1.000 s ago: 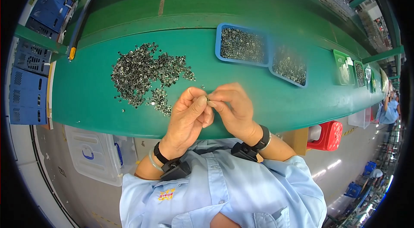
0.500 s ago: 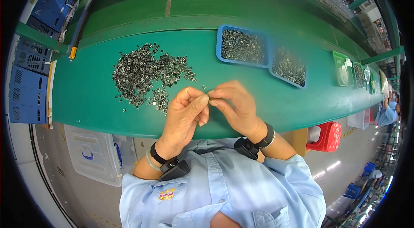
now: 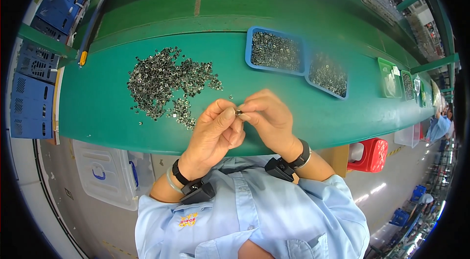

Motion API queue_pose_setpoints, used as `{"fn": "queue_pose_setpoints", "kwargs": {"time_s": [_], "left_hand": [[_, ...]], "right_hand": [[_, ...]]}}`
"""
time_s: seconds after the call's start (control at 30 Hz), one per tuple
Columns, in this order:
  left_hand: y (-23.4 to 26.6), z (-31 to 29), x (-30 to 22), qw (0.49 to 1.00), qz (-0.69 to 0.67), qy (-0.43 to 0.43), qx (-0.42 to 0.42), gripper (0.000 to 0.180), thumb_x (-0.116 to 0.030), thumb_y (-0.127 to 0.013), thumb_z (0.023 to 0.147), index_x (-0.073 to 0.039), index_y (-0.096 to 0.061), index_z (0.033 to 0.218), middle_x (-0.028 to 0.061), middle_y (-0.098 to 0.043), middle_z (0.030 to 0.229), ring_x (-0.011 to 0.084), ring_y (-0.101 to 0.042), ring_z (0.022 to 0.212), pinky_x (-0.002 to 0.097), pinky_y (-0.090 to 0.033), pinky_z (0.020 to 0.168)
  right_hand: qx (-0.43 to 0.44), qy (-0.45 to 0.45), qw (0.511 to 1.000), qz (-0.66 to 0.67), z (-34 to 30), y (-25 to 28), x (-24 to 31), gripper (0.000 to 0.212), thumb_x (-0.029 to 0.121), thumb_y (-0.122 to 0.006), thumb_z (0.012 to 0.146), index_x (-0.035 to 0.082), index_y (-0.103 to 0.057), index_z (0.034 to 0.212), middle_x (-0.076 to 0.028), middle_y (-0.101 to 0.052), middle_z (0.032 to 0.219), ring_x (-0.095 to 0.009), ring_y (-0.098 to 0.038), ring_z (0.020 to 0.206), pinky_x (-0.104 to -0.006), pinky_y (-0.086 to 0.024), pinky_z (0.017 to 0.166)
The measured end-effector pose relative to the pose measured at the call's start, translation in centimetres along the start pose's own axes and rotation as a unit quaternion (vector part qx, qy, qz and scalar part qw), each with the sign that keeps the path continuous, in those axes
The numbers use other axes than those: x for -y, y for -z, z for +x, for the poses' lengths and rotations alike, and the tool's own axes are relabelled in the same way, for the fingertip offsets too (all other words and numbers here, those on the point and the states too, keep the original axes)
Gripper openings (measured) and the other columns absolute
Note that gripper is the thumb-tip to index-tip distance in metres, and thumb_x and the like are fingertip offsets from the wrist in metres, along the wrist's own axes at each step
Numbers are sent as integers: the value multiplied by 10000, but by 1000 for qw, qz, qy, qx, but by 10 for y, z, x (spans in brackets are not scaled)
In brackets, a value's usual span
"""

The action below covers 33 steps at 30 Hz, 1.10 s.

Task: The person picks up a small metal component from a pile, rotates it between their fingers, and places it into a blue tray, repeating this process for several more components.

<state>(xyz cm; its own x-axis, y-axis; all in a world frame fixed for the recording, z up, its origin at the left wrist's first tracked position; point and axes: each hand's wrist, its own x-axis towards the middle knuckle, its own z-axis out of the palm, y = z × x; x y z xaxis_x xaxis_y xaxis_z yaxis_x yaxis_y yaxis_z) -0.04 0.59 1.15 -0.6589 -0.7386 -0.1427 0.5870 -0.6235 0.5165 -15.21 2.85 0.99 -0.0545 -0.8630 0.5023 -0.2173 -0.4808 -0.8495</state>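
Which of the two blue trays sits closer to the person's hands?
The right blue tray, the tilted one, lies a little nearer the hands; the left blue tray sits farther up the green table.

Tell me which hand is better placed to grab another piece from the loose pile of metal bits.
Left, probably. The left hand sits right beside the loose pile, which spreads out on its side of the green table. The right hand would have to cross over.
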Motion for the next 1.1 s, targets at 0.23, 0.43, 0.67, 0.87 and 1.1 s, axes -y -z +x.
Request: {"fn": "queue_pose_setpoints", "kwargs": {"time_s": [0.23, 0.43, 0.67, 0.87, 1.1], "left_hand": [[3, -1, 0, 1000, 0, 1, 10, 147, -231, -531, 927, -87, -529, 955, 22, -532, 675, 110, -462, 501, 239, -320, 436], [1, 0, -8, 1000, 1, 30, 4, 127, -198, -559, 913, -77, -522, 905, 44, -564, 688, 116, -491, 525, 248, -360, 451], [-1, -2, -14, 995, 91, 27, -10, 155, -207, -560, 912, -68, -497, 891, 39, -546, 661, 117, -472, 485, 250, -354, 434], [-6, 0, -17, 983, 175, 30, -48, 192, -240, -537, 925, -63, -476, 879, 49, -533, 630, 124, -463, 471, 251, -356, 430], [-8, 2, -16, 990, 136, 26, -29, 254, -297, -461, 958, -58, -462, 872, 65, -526, 639, 122, -468, 487, 242, -355, 435]], "right_hand": [[13, 17, 1000, -21, 1, 0, 1, 129, 63, -676, 769, 74, -626, 887, -52, -628, 807, -205, -605, 748, -297, -493, 642], [27, 20, 999, -24, 2, 1, 0, 105, 58, -681, 777, 65, -625, 866, -45, -631, 810, -184, -586, 742, -281, -466, 646], [34, 27, 998, -47, 2, 2, -1, 121, 65, -680, 769, 80, -624, 874, -45, -627, 805, -194, -604, 733, -285, -484, 616], [34, 19, 998, -56, 0, 4, -4, 120, 53, -671, 772, 78, -629, 881, -45, -621, 785, -190, -613, 724, -279, -495, 606], [11, -145, 972, 184, -5, 1, -3, 67, -6, -623, 817, 5, -606, 881, -94, -587, 853, -163, -593, 744, -266, -496, 652]]}}
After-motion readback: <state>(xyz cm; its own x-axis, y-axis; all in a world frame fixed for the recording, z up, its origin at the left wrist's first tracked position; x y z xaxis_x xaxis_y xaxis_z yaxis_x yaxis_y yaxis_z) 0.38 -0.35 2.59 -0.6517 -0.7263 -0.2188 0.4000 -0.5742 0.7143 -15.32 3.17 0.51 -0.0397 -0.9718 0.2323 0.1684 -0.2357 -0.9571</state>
